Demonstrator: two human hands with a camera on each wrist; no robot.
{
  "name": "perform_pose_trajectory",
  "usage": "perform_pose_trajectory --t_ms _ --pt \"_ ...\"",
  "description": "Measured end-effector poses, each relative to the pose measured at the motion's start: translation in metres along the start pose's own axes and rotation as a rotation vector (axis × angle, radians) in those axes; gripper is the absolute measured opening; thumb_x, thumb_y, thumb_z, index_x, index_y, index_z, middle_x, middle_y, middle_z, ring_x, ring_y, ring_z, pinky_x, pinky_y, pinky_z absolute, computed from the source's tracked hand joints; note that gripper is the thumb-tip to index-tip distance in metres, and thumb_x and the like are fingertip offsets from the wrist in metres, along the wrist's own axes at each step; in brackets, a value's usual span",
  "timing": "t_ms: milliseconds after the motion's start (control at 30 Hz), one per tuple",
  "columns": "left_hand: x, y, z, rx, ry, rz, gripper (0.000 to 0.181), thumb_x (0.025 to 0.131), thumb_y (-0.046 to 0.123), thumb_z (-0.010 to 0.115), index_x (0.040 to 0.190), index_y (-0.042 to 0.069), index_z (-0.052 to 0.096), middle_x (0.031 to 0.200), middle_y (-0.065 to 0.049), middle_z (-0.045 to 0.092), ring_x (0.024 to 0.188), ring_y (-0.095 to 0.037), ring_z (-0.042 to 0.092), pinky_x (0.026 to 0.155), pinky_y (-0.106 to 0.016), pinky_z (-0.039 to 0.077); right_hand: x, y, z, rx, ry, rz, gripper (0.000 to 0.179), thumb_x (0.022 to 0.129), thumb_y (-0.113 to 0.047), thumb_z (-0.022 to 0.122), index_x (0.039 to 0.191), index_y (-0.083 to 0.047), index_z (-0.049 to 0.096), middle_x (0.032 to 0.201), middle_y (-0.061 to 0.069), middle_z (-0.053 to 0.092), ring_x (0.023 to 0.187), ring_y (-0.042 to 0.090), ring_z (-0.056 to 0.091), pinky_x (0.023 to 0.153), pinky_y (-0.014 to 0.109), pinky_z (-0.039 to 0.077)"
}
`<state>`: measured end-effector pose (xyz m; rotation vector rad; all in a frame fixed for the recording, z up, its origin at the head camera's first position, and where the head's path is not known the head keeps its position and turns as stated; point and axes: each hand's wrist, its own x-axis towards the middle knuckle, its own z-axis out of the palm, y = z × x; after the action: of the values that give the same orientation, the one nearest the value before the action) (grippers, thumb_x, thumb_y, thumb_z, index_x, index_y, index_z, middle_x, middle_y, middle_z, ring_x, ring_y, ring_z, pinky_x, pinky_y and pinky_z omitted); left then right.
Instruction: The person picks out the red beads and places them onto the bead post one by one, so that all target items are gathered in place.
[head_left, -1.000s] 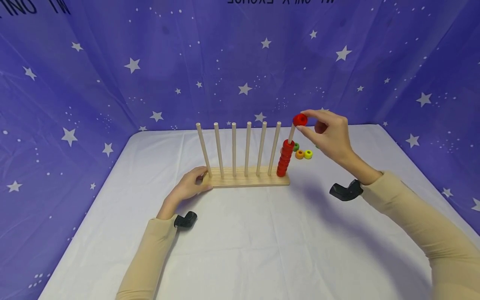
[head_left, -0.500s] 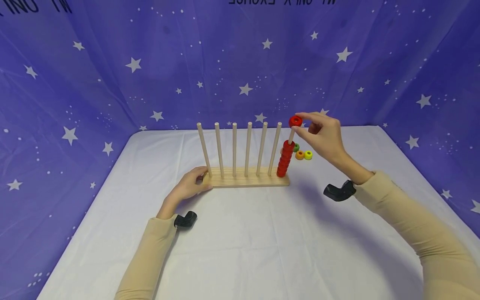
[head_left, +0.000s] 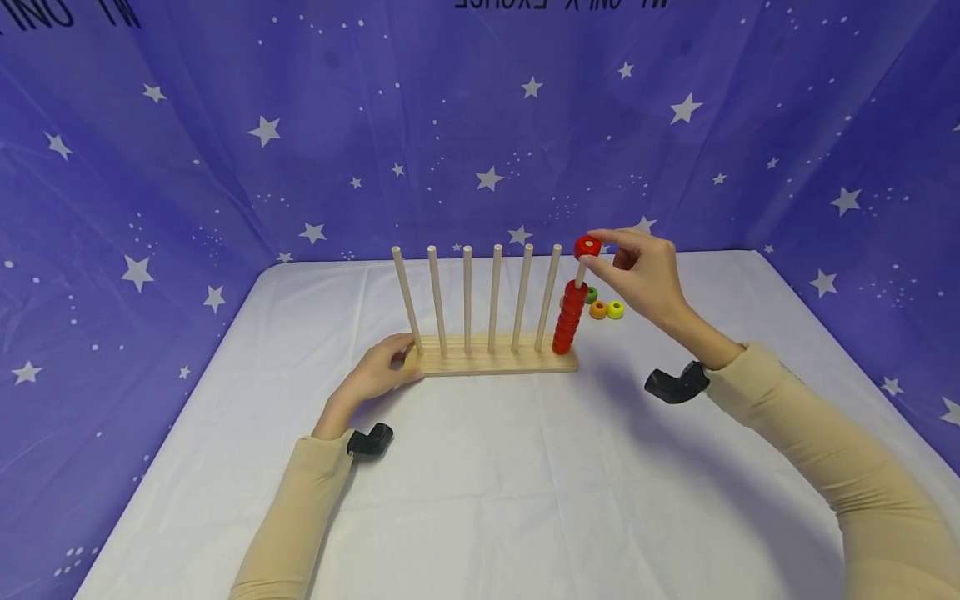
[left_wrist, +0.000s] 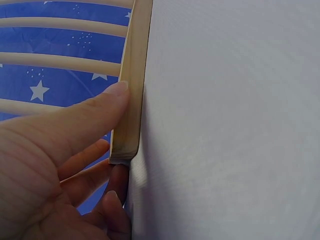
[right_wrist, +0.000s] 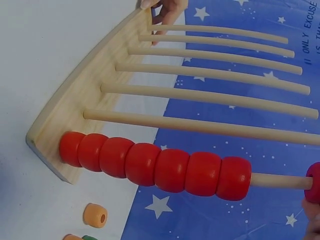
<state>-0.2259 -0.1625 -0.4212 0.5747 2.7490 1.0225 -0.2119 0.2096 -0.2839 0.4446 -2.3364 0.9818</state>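
A wooden peg rack (head_left: 491, 360) with several upright pegs stands on the white cloth. Its rightmost peg carries a stack of several red beads (head_left: 570, 318); the other pegs are bare. My right hand (head_left: 641, 271) pinches another red bead (head_left: 587, 247) between thumb and fingers at the top of that peg. In the right wrist view this red bead (right_wrist: 314, 183) sits around the peg's end, apart from the stack. My left hand (head_left: 378, 368) grips the left end of the base, its thumb (left_wrist: 117, 95) along the front edge and the fingers behind.
Behind the rack's right end lie loose beads: an orange bead (head_left: 597, 310), a yellow bead (head_left: 615, 310) and a green bead (head_left: 591, 295). A light orange bead (right_wrist: 95, 215) lies near the base's corner. A purple star-patterned curtain (head_left: 480, 125) surrounds the table.
My right hand has moved left with the red bead, from beside the rightmost peg's top onto its tip. The peg end now shows in the bead's hole. My left hand has stayed put.
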Motion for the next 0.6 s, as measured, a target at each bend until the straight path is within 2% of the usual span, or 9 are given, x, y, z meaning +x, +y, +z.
perform_pose_trajectory --t_ms 600 --pt "-0.0006 0.0008 0.0005 -0.001 0.004 0.005 0.067 0.084 0.018 0.068 0.139 -0.006 0.037 0.144 -0.026 0.039 0.125 -0.043 0.046 0.109 -0.054 0.035 -0.0069 0.0052 0.0030 0.024 -0.068 0.037 0.032 0.080 -0.018 0.074 0.108 -0.004 0.070 0.083 0.014 0.064 0.047 0.006 0.034 0.042 0.015 0.025"
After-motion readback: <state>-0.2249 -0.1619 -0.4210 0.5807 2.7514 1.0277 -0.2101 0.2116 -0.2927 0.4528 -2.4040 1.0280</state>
